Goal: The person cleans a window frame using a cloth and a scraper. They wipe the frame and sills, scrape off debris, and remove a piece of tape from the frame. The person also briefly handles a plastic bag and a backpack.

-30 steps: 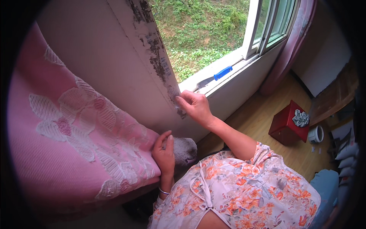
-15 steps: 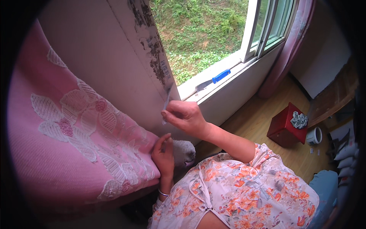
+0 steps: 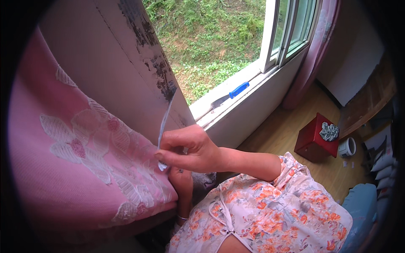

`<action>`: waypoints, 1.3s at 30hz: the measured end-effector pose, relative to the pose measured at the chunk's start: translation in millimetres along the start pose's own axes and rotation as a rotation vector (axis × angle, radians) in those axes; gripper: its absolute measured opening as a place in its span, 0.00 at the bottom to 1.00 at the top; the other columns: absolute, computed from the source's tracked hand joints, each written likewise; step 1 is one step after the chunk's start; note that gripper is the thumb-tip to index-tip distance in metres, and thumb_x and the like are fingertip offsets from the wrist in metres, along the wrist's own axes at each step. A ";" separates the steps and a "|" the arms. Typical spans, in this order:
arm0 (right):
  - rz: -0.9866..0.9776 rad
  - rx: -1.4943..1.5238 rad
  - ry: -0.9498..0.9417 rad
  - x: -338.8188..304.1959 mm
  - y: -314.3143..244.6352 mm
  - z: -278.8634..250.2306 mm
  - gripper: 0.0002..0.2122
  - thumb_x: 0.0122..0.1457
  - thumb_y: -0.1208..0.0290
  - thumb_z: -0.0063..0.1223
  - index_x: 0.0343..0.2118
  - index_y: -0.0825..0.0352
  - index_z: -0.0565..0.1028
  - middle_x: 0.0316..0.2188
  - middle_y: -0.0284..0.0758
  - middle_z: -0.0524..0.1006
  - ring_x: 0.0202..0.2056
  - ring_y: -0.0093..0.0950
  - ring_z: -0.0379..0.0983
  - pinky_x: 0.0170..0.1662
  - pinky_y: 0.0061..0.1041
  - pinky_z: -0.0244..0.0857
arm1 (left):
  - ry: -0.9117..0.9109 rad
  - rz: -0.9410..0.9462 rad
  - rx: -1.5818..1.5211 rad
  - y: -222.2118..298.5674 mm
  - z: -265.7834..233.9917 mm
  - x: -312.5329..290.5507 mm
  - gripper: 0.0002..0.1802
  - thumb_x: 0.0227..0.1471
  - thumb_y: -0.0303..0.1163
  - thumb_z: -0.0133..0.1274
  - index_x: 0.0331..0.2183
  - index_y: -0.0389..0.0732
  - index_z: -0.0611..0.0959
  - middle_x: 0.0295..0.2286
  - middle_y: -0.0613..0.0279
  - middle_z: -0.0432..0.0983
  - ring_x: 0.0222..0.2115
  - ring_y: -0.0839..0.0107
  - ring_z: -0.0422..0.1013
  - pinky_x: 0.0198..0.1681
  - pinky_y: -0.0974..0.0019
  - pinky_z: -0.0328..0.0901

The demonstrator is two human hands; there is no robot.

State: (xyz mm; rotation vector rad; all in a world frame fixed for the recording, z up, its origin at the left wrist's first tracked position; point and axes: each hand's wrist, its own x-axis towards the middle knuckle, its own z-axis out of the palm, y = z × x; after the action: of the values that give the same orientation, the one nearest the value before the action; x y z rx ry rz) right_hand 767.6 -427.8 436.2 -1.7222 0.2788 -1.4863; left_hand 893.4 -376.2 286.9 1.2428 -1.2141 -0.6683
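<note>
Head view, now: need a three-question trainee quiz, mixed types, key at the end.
1. Which hand pinches the thin pale strip?
2. True or false: the blue-handled tool lies on the floor.
3. Pick one. The curtain nearest the left hand is: A) green, B) pink, C) blue.

Key:
1. The right hand.
2. False; it lies on the windowsill.
3. B.
</note>
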 end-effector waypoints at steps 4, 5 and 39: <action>-0.036 0.092 -0.024 10.8 -9.8 5.6 0.09 0.61 0.74 0.59 0.25 0.70 0.73 0.16 0.29 0.66 0.20 0.14 0.57 0.22 0.22 0.54 | 0.007 0.049 0.000 3.3 1.0 2.3 0.14 0.56 0.24 0.56 0.45 0.31 0.82 0.34 0.60 0.82 0.37 0.75 0.73 0.43 0.70 0.67; -0.053 0.103 -0.027 13.0 -11.0 6.4 0.09 0.61 0.74 0.59 0.25 0.70 0.73 0.16 0.29 0.65 0.20 0.15 0.57 0.22 0.22 0.54 | 0.013 0.059 -0.001 4.8 1.0 2.9 0.14 0.56 0.24 0.56 0.45 0.31 0.82 0.34 0.61 0.81 0.37 0.75 0.73 0.42 0.70 0.67; 0.388 -0.150 0.116 64.5 6.1 -49.8 0.20 0.65 0.56 0.52 0.24 0.70 0.76 0.14 0.30 0.74 0.15 0.18 0.71 0.17 0.18 0.63 | 0.141 0.560 0.028 116.6 13.6 66.1 0.22 0.48 0.08 0.55 0.46 0.32 0.85 0.42 0.56 0.83 0.36 0.79 0.75 0.43 0.74 0.70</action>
State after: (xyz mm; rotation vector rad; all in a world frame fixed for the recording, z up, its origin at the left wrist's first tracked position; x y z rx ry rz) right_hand 742.7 -494.5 476.3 -1.5856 0.7580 -1.3027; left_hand 874.5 -410.2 416.0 0.8909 -1.3733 -0.1497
